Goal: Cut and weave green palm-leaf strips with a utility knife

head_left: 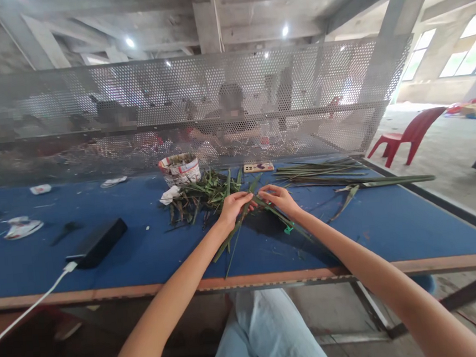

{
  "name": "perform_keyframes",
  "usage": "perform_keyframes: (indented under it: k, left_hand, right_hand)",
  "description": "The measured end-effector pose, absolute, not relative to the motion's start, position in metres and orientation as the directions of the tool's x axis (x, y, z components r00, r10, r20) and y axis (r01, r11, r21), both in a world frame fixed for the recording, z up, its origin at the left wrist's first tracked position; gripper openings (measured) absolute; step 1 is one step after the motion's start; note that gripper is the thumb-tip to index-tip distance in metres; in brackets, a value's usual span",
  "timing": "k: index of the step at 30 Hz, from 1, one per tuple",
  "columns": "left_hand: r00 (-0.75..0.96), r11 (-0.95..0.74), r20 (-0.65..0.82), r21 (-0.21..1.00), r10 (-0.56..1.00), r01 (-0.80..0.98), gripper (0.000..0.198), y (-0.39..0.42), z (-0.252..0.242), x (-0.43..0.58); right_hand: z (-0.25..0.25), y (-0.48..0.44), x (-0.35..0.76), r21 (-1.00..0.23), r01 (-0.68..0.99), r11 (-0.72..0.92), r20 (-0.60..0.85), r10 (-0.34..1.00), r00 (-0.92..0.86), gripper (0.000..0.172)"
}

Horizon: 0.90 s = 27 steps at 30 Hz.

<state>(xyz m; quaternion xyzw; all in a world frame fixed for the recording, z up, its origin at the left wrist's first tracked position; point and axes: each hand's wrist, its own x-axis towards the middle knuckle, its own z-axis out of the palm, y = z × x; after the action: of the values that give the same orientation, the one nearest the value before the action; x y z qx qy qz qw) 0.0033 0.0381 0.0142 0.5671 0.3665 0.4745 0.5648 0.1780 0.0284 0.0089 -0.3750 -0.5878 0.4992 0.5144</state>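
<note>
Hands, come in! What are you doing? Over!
Left hand: pinching green leaf strips. Right hand: at the strips, grip unclear. Leaf pile: close beyond left hand.

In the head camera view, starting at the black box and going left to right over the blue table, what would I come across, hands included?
Black box → white container with red markings → left hand → right hand → long green leaves lying flat.
</note>
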Motion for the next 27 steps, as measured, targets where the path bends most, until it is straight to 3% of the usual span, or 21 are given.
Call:
perform_keyframes:
  k: [4, 11, 16, 21, 27]
  left_hand:
    - [0.374, -0.072, 0.098, 0.994, 0.922, -0.084, 0.022, 0.035, 0.018, 0.003]
    - [0.404, -0.085, 0.083, 0.996, 0.911, -0.013, 0.020, 0.032, 0.021, 0.004]
    - [0.359, -0.089, 0.091, 0.996, 0.929, -0.021, 0.020, 0.043, 0.014, -0.003]
    - [0.340, -0.052, 0.063, 0.998, 0.938, -0.040, 0.022, 0.052, 0.010, -0.010]
    - [0.323, 0.027, 0.005, 0.995, 0.946, -0.094, 0.022, 0.057, 0.012, -0.013]
  right_hand:
    - [0.007, 0.035, 0.186, -0.976, -0.139, 0.166, 0.184, 0.974, -0.129, 0.037]
    - [0.021, 0.041, 0.201, -0.926, -0.375, 0.052, 0.133, 0.971, -0.196, 0.022]
    - [0.028, 0.040, 0.207, -0.810, -0.534, -0.241, 0.009, 0.906, -0.422, 0.037]
    - [0.024, 0.041, 0.200, -0.806, -0.525, -0.273, -0.025, 0.902, -0.430, 0.010]
    - [0.025, 0.036, 0.198, -0.824, -0.471, -0.314, -0.043, 0.865, -0.500, 0.011]
